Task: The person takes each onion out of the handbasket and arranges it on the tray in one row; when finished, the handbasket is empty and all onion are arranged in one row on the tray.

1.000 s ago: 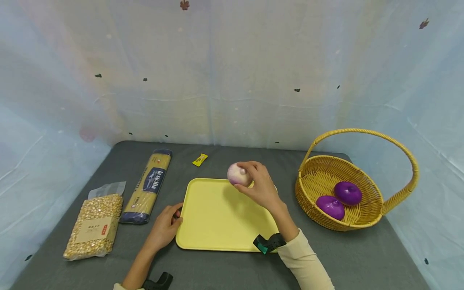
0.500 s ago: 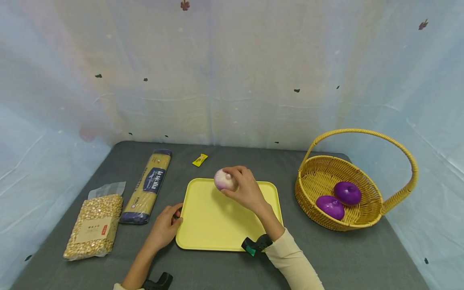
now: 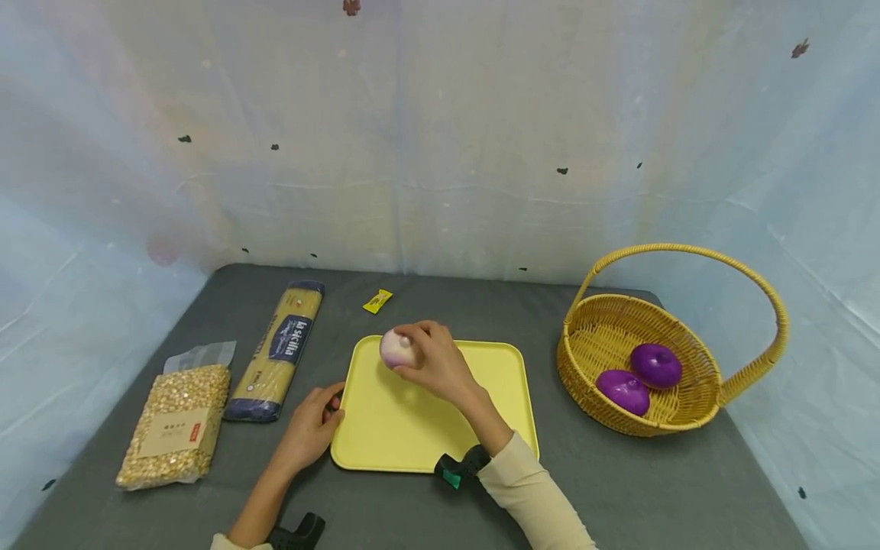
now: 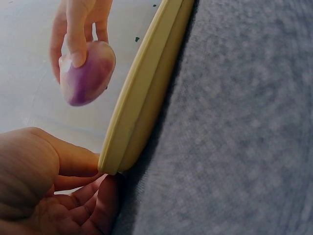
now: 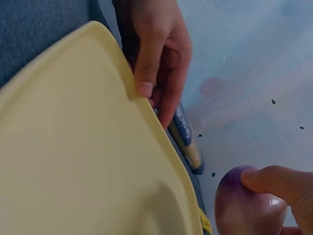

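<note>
My right hand (image 3: 440, 367) holds a round purple-and-white onion (image 3: 396, 350) between thumb and fingers, over the far left part of the yellow tray (image 3: 412, 435). In the left wrist view the onion (image 4: 88, 76) hangs from the fingertips, clear above the tray's level, its purple side showing. My left hand (image 3: 311, 429) grips the tray's left edge. Seen from the left wrist, its thumb lies at the rim and the other fingers curl below. Two deep purple, glossy onions (image 3: 655, 365) lie in the wicker basket (image 3: 574, 382) on the right.
Left of the tray lie a spaghetti pack (image 3: 278, 351) and a bag of corn kernels (image 3: 179, 424). A small yellow wrapped candy (image 3: 377, 301) is behind the tray. The basket's tall handle (image 3: 687, 247) arches above it. A pale curtain (image 3: 440, 153) hangs behind the grey table (image 3: 385, 512).
My right hand has carried the onion leftward and slightly nearer across the tray, from its far right-of-middle part to its far left. The left hand keeps its grip on the tray's edge.
</note>
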Demonstrator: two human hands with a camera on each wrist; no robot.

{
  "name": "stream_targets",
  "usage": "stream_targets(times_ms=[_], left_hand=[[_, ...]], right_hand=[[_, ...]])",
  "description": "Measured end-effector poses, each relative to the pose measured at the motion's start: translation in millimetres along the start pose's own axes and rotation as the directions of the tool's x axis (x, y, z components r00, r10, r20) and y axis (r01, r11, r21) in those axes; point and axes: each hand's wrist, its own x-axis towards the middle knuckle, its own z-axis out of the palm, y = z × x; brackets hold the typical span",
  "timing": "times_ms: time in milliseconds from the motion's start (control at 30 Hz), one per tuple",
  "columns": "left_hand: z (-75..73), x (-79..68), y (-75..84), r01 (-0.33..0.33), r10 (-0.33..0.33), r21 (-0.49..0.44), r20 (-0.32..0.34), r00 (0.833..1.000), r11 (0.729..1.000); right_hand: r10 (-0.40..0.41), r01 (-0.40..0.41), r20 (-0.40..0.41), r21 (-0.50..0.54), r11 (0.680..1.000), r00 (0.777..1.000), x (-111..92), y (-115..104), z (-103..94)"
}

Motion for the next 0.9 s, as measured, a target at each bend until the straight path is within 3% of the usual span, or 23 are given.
stream_targets(times_ms=[500, 900], left_hand=[[-0.4, 0.0, 0.8, -0.002, 0.002, 0.014, -0.012, 1.0, 1.0], [0.7, -0.4, 2.0, -0.038, 0.038, 0.016, -0.049, 0.998, 0.999]], right_hand=[[-0.003, 0.008, 0.08, -0.058, 0.998, 0.997, 3.4, -13.6, 26.2], [-0.036, 0.043, 0.086, -0.078, 0.996, 0.996, 7.0, -18.1, 39.2]])
